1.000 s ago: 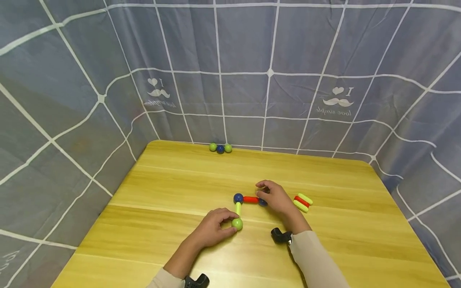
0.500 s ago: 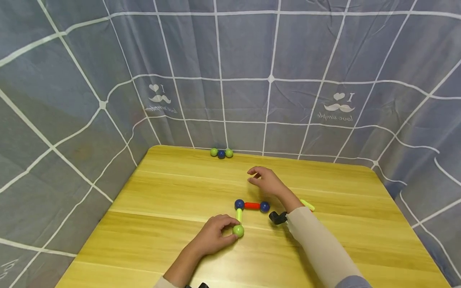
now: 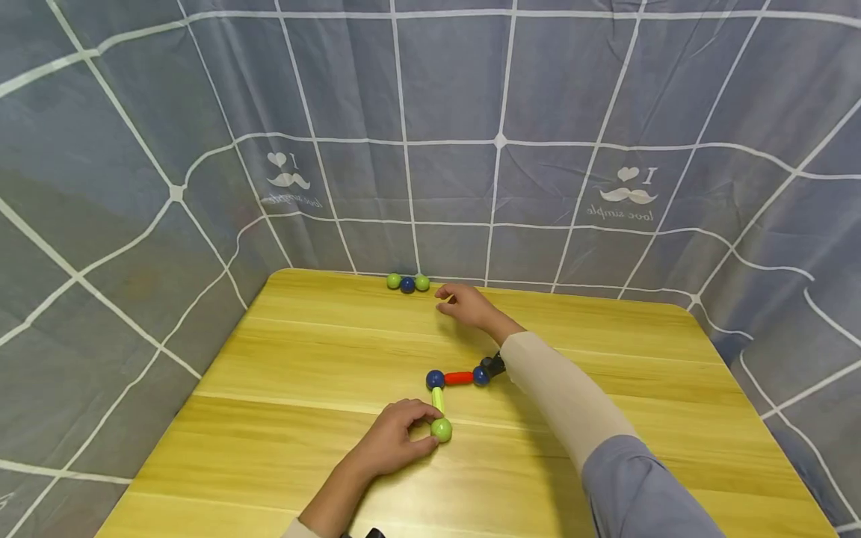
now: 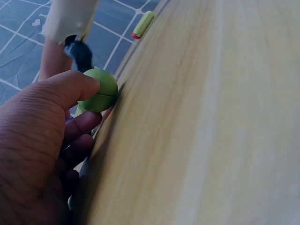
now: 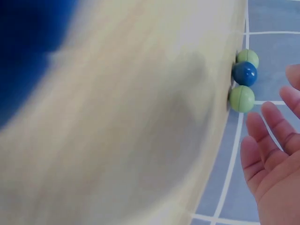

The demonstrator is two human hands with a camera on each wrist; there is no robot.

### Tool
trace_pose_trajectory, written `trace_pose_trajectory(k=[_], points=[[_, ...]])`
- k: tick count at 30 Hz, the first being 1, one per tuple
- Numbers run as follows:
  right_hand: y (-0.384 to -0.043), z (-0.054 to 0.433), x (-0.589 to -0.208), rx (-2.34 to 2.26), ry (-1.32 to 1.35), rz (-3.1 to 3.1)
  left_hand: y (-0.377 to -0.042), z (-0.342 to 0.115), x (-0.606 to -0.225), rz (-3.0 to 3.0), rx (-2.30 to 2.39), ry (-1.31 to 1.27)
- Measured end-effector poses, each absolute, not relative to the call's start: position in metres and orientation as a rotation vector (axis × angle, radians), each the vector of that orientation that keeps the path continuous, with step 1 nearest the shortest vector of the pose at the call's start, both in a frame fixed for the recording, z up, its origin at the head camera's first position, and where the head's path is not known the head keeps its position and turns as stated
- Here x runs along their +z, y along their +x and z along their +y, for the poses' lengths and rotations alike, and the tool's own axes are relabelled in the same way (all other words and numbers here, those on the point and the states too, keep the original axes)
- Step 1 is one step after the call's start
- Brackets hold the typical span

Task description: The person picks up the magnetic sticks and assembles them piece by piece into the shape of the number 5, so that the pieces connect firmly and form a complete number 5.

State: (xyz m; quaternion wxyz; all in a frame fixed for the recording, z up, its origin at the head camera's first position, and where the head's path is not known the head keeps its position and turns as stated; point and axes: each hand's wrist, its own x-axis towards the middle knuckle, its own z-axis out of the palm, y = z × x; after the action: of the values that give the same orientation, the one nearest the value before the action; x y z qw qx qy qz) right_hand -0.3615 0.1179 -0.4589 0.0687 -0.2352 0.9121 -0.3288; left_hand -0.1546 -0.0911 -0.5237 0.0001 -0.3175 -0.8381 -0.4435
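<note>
1. Worktop (image 3: 269,433) with a yellow wood grain carries a bent chain of balls and rods near its middle.
2. The chain starts at the near green ball (image 3: 441,430), runs along a green rod (image 3: 438,400) to the corner blue ball (image 3: 435,379), then turns right along a red rod (image 3: 460,379) to the end blue ball (image 3: 480,376).
3. The left hand (image 3: 400,437) pinches the near green ball between thumb and fingers; its thumb lies on the ball in the left wrist view.
4. The right hand (image 3: 467,304) reaches toward the far edge, fingers loosely bent and thumb apart, holding nothing.
5. Just beside its fingertips is the right green ball (image 3: 422,283), last in a row with the middle blue ball (image 3: 407,285) and the left green ball (image 3: 394,281).
6. A black wrist camera (image 3: 494,365) on the right arm hangs by the end blue ball; whether they touch, I cannot tell.
7. The left wrist view shows a loose pale green rod (image 4: 144,23) with a bit of red (image 4: 136,35) at its lower end.
8. Behind the worktop hangs a grey-blue curtain (image 3: 457,179) with white lines and mirrored lettering.
</note>
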Motion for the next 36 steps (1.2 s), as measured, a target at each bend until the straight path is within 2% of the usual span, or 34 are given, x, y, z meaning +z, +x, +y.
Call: trace_pose_trajectory(k=[14,36], points=[[-0.389,0.091,-0.454,-0.933,-0.681,2.765,-0.152,-0.087,-0.526,-2.68,-1.324,-0.865],[-0.405,0.074,-0.473,-0.697,-0.765,2.879,-0.151,-0.086,-0.527,-2.643,-1.395,-0.877]])
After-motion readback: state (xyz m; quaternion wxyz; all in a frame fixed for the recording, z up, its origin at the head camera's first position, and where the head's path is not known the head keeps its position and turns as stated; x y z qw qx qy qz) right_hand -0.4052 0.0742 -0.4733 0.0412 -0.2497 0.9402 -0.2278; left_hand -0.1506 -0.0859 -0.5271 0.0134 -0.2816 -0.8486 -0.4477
